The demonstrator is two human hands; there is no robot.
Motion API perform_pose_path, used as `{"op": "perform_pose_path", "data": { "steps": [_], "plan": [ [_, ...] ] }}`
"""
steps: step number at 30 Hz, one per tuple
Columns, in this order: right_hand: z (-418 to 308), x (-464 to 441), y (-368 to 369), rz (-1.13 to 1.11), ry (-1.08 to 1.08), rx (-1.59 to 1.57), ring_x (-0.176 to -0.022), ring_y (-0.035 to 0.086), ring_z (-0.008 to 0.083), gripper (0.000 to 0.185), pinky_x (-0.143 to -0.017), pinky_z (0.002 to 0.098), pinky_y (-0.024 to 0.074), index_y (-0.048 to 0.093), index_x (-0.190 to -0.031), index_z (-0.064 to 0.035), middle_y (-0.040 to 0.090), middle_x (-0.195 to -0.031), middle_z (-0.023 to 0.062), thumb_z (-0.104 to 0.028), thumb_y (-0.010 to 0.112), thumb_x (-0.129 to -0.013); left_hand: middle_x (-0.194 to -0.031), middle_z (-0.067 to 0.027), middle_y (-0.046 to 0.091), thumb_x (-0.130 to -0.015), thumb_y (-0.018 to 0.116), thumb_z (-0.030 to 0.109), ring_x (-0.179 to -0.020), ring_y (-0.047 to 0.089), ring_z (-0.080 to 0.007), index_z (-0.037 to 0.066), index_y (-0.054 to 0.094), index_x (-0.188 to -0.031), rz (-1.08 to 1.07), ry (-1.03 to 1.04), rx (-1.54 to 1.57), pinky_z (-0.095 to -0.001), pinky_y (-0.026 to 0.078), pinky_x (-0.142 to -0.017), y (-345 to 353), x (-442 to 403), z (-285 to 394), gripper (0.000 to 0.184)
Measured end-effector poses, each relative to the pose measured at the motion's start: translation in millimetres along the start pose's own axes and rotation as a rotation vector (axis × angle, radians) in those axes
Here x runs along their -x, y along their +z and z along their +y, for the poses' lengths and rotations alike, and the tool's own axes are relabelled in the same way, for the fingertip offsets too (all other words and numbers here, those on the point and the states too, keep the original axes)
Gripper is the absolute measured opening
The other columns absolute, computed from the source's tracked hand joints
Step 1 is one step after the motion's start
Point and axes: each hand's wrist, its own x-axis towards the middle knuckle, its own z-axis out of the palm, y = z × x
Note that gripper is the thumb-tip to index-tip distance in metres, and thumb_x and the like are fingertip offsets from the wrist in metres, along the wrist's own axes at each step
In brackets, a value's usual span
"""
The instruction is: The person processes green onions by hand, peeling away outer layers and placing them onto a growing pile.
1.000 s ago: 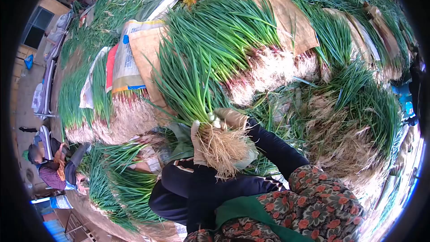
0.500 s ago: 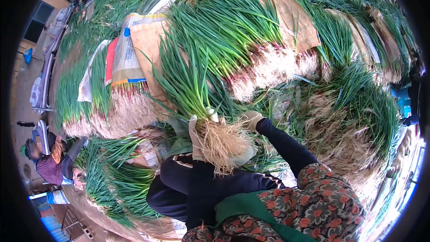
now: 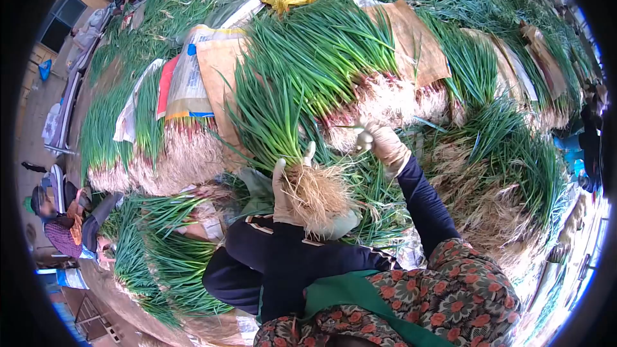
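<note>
My left hand (image 3: 281, 194), in a pale glove, is wrapped round a bunch of green onions (image 3: 283, 135) above my lap. The green leaves point away from me, and a thick tuft of pale, stringy roots (image 3: 316, 196) hangs toward me over the hand. My right hand (image 3: 387, 146), also gloved, is raised to the right of the bunch, apart from it. Its fingers are pinched together, and a thin green leaf (image 3: 349, 127) sticks out at the fingertips. Beyond both hands lies a large row of green onions (image 3: 321, 58), roots facing me.
Brown paper sheets (image 3: 418, 42) and printed sacks (image 3: 191, 71) lie over parts of the onion rows. More onions with tangled roots (image 3: 482, 199) are heaped at my right, and bundles (image 3: 183, 263) lie at my left. Another person (image 3: 61, 228) sits at the far left.
My right hand has moved away from the bunch, up and to the right, with its fingers pinched. The left hand keeps its hold on the green onions, its thumb now showing.
</note>
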Motion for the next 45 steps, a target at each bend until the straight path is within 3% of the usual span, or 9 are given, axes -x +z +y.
{"op": "perform_pose_path", "data": {
  "steps": [3, 11, 13, 19, 27, 31, 35, 40, 45],
  "plan": [
    [17, 17, 0, 0.127, -0.152, 1.516, -0.102, 0.054, 0.0236, 0.051, -0.090, 0.0342, 0.0421, 0.044, -0.122, -0.0006, 0.056, -0.111, 0.0165, -0.017, 0.066, -0.079, -0.111, -0.0116, 0.056, -0.085, 0.051, 0.027, -0.090, 0.059, -0.0207, 0.004, 0.045, -0.121, 0.084, 0.178, -0.141, -0.0369, 0.047, -0.083, 9, -3, -10, 0.044],
    [15, 46, 97, -0.393, 0.129, 0.014, -0.128, 0.030, 0.0166, 0.058, -0.103, 0.0321, 0.0287, 0.019, -0.140, -0.0061, 0.027, -0.143, 0.0082, -0.037, 0.037, -0.094, -0.090, -0.0134, 0.065, -0.083, 0.056, 0.022, -0.073, 0.064, -0.0170, -0.001, 0.058, -0.104, 0.151, 0.644, -0.234, -0.0275, 0.053, -0.064, 60, -17, -16, 0.031],
    [18, 59, 97, -0.113, 0.325, -0.290, -0.083, 0.055, 0.0118, 0.051, -0.059, 0.0228, 0.0444, 0.035, -0.132, -0.0061, 0.053, -0.120, 0.0086, -0.038, 0.042, -0.093, -0.069, -0.0138, 0.065, -0.083, 0.056, 0.027, -0.036, 0.052, -0.0127, -0.002, 0.059, -0.099, 0.174, 0.610, -0.355, -0.0193, 0.032, -0.027, 55, -17, 3, 0.033],
    [-16, 108, 123, 0.041, 0.055, 0.208, -0.044, 0.034, 0.0046, 0.021, -0.039, 0.0205, 0.0266, 0.059, -0.090, -0.0054, 0.045, -0.057, -0.0045, -0.026, 0.054, -0.089, -0.083, -0.0099, 0.065, -0.085, 0.053, 0.027, -0.053, 0.061, -0.0126, 0.003, 0.060, -0.102, 0.115, 0.752, -0.506, -0.0166, 0.036, -0.033, 78, 28, 52, 0.031],
    [-5, 119, 67, -0.167, 0.017, 1.945, -0.102, 0.056, 0.0338, 0.038, -0.084, 0.0349, 0.0453, 0.051, -0.120, -0.0121, 0.058, -0.110, 0.0175, -0.021, 0.057, -0.083, -0.059, 0.0002, 0.051, -0.080, 0.065, 0.031, -0.037, 0.042, -0.0092, 0.011, 0.055, -0.089, 0.233, 0.968, -0.074, -0.0212, 0.034, -0.034, 90, 121, 102, 0.024],
    [25, 78, 47, -0.472, -0.044, 1.690, -0.110, 0.051, 0.0314, 0.046, -0.090, 0.0346, 0.0416, 0.046, -0.125, -0.0081, 0.052, -0.120, 0.0190, -0.014, 0.059, -0.081, -0.078, -0.0036, 0.061, -0.077, 0.066, 0.014, -0.047, 0.051, -0.0098, 0.004, 0.059, -0.097, 0.244, 1.583, -0.182, -0.0209, 0.038, -0.036, 76, 180, 137, 0.023],
    [33, 63, 52, -0.418, 0.204, 1.569, -0.106, 0.054, 0.0312, 0.036, -0.090, 0.0354, 0.0418, 0.054, -0.117, -0.0052, 0.058, -0.110, 0.0179, -0.015, 0.058, -0.082, -0.080, -0.0048, 0.064, -0.082, 0.058, 0.018, -0.046, 0.052, -0.0091, 0.003, 0.062, -0.095, 0.473, 1.571, -0.340, -0.0190, 0.031, -0.030, 42, 296, 179, 0.020],
    [61, 57, -27, -0.416, 0.366, 1.986, -0.101, 0.056, 0.0311, 0.033, -0.086, 0.0360, 0.0441, 0.055, -0.115, -0.0038, 0.059, -0.109, 0.0185, -0.018, 0.052, -0.085, -0.118, -0.0151, 0.055, -0.084, 0.053, 0.020, -0.104, 0.054, -0.0246, -0.001, 0.040, -0.125, 0.288, 1.557, -0.383, -0.0378, 0.045, -0.089, -66, 433, 226, 0.048],
    [59, 99, -71, -0.211, 0.836, 1.602, -0.101, 0.055, 0.0291, 0.034, -0.084, 0.0388, 0.0453, 0.052, -0.116, -0.0049, 0.056, -0.115, 0.0139, -0.020, 0.047, -0.087, -0.103, -0.0102, 0.060, -0.082, 0.056, 0.036, -0.087, 0.059, -0.0226, 0.003, 0.051, -0.114, 0.320, 1.399, 0.052, -0.0364, 0.049, -0.076, -254, 451, 181, 0.046]
  ]
}}
